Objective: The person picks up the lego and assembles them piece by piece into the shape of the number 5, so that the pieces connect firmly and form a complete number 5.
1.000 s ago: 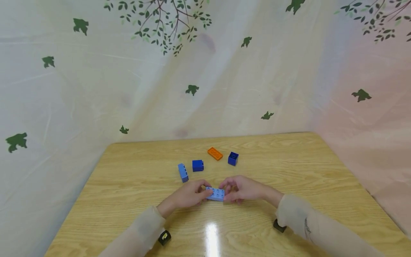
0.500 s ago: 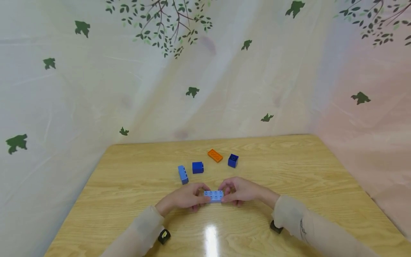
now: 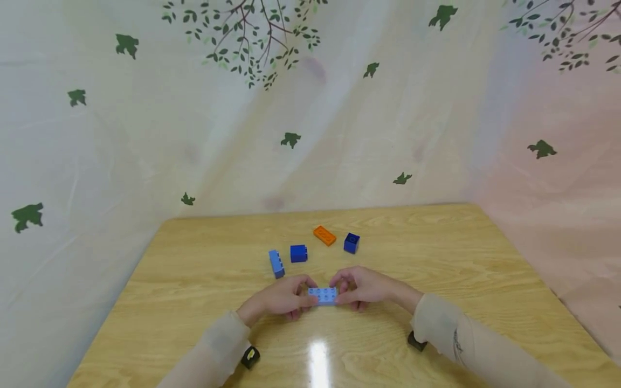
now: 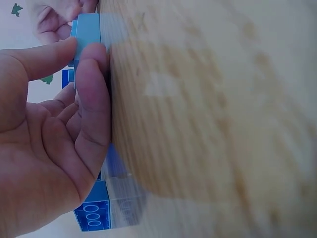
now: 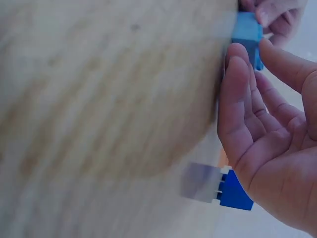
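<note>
A light blue toy brick point(image 3: 323, 296) lies studs up on the wooden table in front of the person. The left hand point(image 3: 286, 295) pinches its left end between thumb and fingers. At the other end, the right hand point(image 3: 365, 286) pinches it likewise. In the left wrist view, the brick point(image 4: 89, 27) stands past the thumb tip, with its long side showing. The right wrist view shows its end point(image 5: 246, 26) beyond the fingertips. Just behind the left hand lies another light blue brick point(image 3: 276, 263), tipped on its side.
Farther back on the table point(image 3: 204, 258) are a dark blue brick point(image 3: 298, 253) on its side, an orange flat brick point(image 3: 324, 235) with its underside up, and a second dark blue brick point(image 3: 351, 243). A leaf-printed cloth point(image 3: 233, 161) hangs behind the table.
Both hands have shifted slightly left with the light blue brick, which has turned from a slant to lie straight across. The right fingers have closed in on its end. Little differs over the last half second.
</note>
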Demonstrator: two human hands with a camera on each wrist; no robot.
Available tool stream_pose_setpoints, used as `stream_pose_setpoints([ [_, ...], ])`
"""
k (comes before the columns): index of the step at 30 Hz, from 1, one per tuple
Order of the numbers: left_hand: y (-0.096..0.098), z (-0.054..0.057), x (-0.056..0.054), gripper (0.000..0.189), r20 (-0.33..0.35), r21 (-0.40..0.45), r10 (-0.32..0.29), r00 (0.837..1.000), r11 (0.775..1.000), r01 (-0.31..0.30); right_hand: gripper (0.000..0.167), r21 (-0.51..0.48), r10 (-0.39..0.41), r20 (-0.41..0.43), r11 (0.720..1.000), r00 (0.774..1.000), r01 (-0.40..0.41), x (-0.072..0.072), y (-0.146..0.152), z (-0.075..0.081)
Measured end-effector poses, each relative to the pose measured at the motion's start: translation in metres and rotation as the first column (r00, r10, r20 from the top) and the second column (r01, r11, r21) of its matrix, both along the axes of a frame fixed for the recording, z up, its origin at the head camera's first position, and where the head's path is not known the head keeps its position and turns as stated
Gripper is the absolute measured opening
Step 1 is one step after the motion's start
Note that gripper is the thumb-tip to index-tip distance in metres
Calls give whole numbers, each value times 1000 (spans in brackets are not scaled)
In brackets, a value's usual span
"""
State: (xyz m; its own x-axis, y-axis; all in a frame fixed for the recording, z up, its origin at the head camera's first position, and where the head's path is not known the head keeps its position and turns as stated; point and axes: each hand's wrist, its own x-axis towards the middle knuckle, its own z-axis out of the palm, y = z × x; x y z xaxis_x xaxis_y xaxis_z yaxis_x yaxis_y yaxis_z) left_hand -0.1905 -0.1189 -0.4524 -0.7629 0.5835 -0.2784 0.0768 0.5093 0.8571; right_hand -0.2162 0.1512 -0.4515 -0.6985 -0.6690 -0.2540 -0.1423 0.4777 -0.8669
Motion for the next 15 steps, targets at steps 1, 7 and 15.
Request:
stream_pose_setpoints([
  [1, 0, -1, 0, 30, 2, -5, 2, 1000, 1000, -2, 38, -8, -17, -19, 1000, 1000, 17, -1, 2, 1],
  [7, 0, -4, 1, 31, 10, -5, 8, 1000, 1000, -8, 48, -150, -313, -135, 944, 940, 293, -13, 16, 17],
  [15, 0, -2, 1, 34, 21, 3, 7, 1000, 1000, -7, 63, -184, -492, -72, 861, 867, 474, -33, 26, 16],
])
